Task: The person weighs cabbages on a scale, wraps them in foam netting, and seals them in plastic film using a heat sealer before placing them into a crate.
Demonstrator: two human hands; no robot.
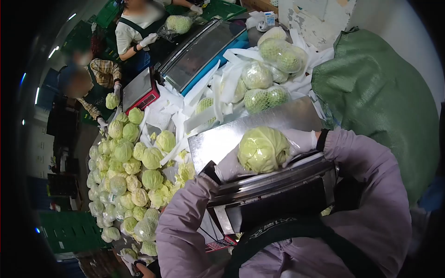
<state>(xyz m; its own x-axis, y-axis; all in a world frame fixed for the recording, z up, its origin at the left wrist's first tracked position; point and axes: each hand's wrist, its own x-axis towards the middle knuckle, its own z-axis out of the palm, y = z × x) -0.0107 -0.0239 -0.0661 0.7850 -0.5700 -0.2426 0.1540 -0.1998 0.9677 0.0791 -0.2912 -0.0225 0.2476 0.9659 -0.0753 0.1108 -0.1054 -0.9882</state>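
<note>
A round green cabbage (262, 150) is between my two white-gloved hands, over the front edge of a metal-topped machine (211, 147). My left hand (230, 166) presses against its left side, and my right hand (300, 141) grips its right side. The fingers of both hands are partly hidden by the cabbage. Clear film appears to lie around the cabbage and over my hands. Below it runs the dark front of the machine, with metal rails along its top.
Many loose cabbages (123, 150) are heaped to the left. Wrapped and netted cabbages (257, 75) lie beyond the plate among white foam strips. A green sack (371, 97) bulges at the right. Co-workers stand across, by a red-edged scale (139, 90) and another wrapping machine (201, 53).
</note>
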